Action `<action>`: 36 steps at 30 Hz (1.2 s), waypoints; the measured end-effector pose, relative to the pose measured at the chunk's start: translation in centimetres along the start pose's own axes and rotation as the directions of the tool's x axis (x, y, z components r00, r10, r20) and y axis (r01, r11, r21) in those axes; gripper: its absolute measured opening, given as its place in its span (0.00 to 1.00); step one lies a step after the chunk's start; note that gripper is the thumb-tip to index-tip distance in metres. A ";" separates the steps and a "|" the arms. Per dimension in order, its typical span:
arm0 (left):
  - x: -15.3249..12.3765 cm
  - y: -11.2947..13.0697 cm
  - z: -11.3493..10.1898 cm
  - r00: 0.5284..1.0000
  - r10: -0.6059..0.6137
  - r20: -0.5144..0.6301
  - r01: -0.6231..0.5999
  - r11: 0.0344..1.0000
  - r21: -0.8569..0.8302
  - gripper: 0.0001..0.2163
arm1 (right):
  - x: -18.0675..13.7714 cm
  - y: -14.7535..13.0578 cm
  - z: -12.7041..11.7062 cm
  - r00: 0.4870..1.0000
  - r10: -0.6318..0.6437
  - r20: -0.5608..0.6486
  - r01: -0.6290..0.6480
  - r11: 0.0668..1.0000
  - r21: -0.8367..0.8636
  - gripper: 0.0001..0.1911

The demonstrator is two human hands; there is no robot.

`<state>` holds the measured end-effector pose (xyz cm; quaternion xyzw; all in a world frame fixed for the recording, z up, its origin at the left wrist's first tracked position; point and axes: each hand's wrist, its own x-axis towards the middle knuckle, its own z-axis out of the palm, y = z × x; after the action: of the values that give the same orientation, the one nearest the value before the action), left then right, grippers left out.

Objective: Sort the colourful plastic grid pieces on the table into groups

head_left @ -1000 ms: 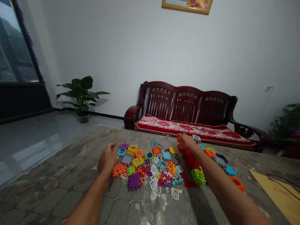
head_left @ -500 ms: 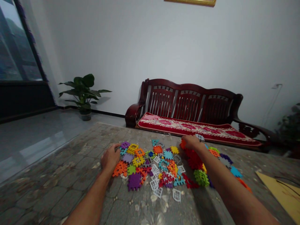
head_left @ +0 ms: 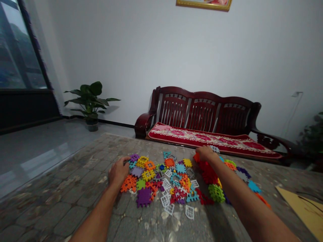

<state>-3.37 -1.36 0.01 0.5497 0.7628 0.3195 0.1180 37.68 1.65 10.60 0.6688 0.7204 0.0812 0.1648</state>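
Note:
My left hand (head_left: pixel 119 171) rests on the table at the left end of a pile of plastic interlocking building pieces. Its fingers reach toward a purple piece (head_left: pixel 134 157), thumb and forefinger slightly apart. Below it lies an orange lattice piece (head_left: pixel 128 183), with a purple square (head_left: pixel 144 197) nearer me. At the right, my right hand (head_left: pixel 207 154) curls its fingers over an orange piece (head_left: pixel 196 157); its fingertips are partly hidden. Red pieces (head_left: pixel 209 173) lie heaped under that wrist, beside a lime green piece (head_left: pixel 216 193). White window pieces (head_left: pixel 166 200) are scattered in the middle.
The patterned tablecloth (head_left: pixel 75 188) covers the table. More pieces, such as a blue one (head_left: pixel 254 186), lie beyond my right forearm. A yellow board (head_left: pixel 297 208) with a dark cord is at the right edge. A wooden bench (head_left: pixel 202 114) and a potted plant (head_left: pixel 92 101) stand behind.
The view has tilted up very slightly. Both hands stay at nearly the same places, and the pieces lie as before.

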 end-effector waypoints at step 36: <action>-0.5 0.8 0.7 0.993 0.089 0.075 -0.002 0.658 -0.753 0.17 | -11.9 -13.5 7.7 0.805 0.147 -0.575 0.345 0.672 0.655 0.17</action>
<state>-2.20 -1.44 -0.09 0.4870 0.5416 0.5791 0.3662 28.29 -12.19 0.38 0.5759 0.7419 -0.0230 -0.3425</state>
